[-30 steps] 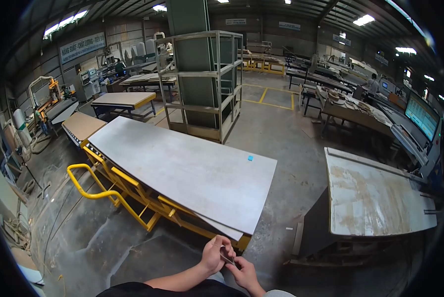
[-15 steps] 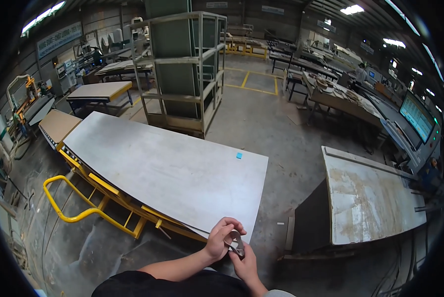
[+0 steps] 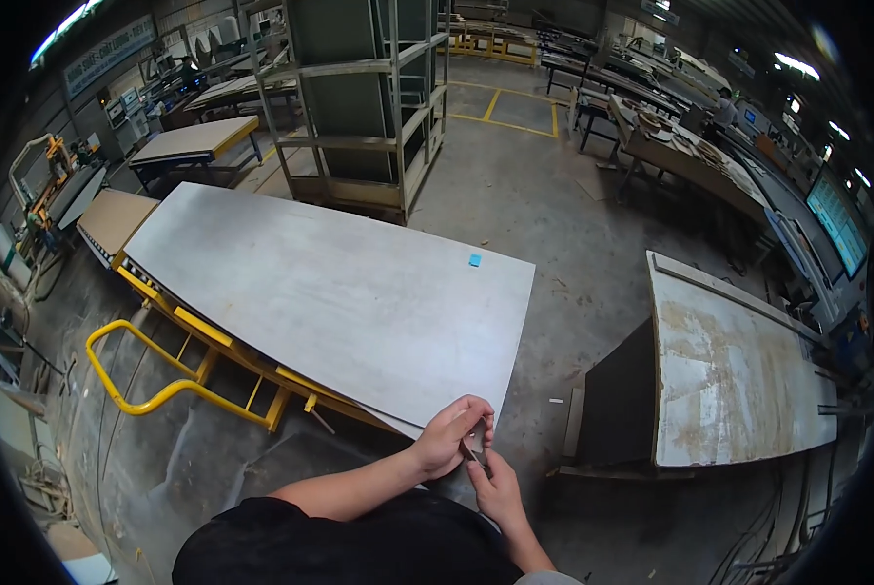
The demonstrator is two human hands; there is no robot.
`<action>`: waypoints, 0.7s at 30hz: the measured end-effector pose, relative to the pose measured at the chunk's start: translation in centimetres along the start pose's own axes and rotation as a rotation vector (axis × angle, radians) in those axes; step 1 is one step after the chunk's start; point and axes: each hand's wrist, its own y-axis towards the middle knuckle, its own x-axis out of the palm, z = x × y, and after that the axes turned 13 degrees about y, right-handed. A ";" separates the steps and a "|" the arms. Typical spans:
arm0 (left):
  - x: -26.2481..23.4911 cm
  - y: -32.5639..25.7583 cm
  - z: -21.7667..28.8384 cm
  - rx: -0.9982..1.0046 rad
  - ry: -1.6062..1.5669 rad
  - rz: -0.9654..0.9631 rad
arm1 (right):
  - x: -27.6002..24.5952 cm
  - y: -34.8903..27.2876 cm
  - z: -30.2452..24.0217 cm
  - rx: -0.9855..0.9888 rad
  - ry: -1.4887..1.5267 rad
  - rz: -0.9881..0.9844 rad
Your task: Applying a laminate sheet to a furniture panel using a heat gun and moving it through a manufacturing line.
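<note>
Filling a concrete-floored workshop (image 3: 544, 205), a grey sheet (image 3: 330, 292) tops a yellow cart (image 3: 154, 390).

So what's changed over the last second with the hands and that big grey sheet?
The view tipped downward, so the grey sheet on the yellow cart sits higher in frame. The left hand and right hand stayed together at the sheet's near corner, pinching a small dark object. The blue tag has not moved.

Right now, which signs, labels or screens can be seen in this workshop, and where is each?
Small blue square sticker: on the large grey sheet panel, near its far right edge.
Long pale banner sign: high on the far left wall, a wide strip with dark lettering.
Glowing blue-green monitor screen: at the right edge, a tilted rectangle.
</note>
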 end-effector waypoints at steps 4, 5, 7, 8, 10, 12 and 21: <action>0.3 0.4 0.1 0.011 -0.024 -0.024 | 0.1 0.0 0.1 -0.064 0.052 0.045; 0.1 0.5 -0.1 0.018 -0.030 -0.010 | 0.1 0.0 -0.3 -0.048 0.074 0.048; -0.2 0.4 -0.4 0.034 -0.036 -0.012 | 0.0 -0.1 -1.8 -0.011 0.061 0.004; -0.2 0.3 -0.5 0.040 0.025 0.033 | -0.1 -0.1 -2.2 -0.003 -0.001 -0.032; 0.0 -0.1 -1.0 0.040 0.094 0.050 | -0.3 0.1 -1.9 0.004 -0.066 -0.077; 0.9 -0.4 -0.8 0.036 0.264 0.098 | -0.3 0.4 -1.2 -0.230 -0.214 -0.095; 0.6 -0.6 1.9 -0.157 0.057 0.067 | -0.1 0.3 -2.1 -0.078 -0.219 -0.109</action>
